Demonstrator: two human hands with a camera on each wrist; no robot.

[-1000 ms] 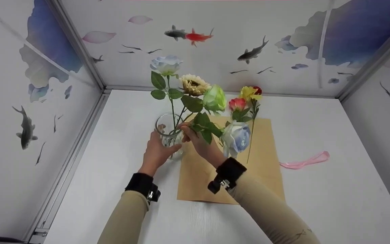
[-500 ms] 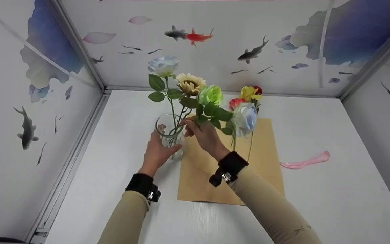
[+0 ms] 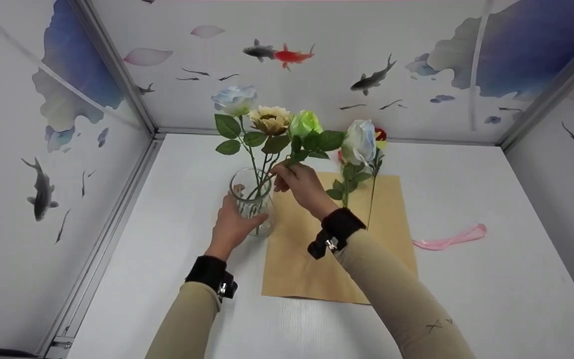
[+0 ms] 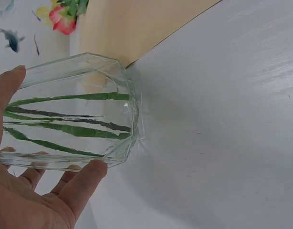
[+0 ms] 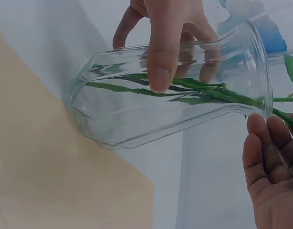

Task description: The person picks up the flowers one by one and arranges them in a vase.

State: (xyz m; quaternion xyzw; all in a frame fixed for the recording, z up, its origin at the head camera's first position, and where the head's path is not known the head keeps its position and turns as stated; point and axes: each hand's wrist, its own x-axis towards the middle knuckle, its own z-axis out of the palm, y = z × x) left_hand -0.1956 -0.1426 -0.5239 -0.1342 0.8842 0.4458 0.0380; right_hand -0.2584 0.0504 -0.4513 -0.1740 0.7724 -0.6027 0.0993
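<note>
"What's next to the flat brown paper sheet (image 3: 294, 259)?"
"From far off, I see a long pink strip (image 3: 450, 239) on the white table (image 3: 486, 299)."
"And the white back wall (image 3: 312, 92)?"
"I spot a painted red fish (image 3: 293, 56) beside a grey one (image 3: 258, 50)."

"What is the person wearing on the arms?"
"Long khaki sleeves: the left sleeve (image 3: 182, 324) at the lower left of centre, the right sleeve (image 3: 391, 284) towards the lower right."
"Any markings?"
"Near the bottom edge of the frame, the right one bears a dark, thin-lined X (image 3: 434, 326), with a tiny triangle (image 3: 449, 321) beside it."
"And at the wrists?"
"Broad black bands, a left wristband (image 3: 206, 270) and a right wristband (image 3: 343, 227). Each has a small black block, the left block (image 3: 230, 285) and the right block (image 3: 316, 250), on the side towards mid-frame, with a glint of silvery metal (image 3: 332, 244)."
</note>
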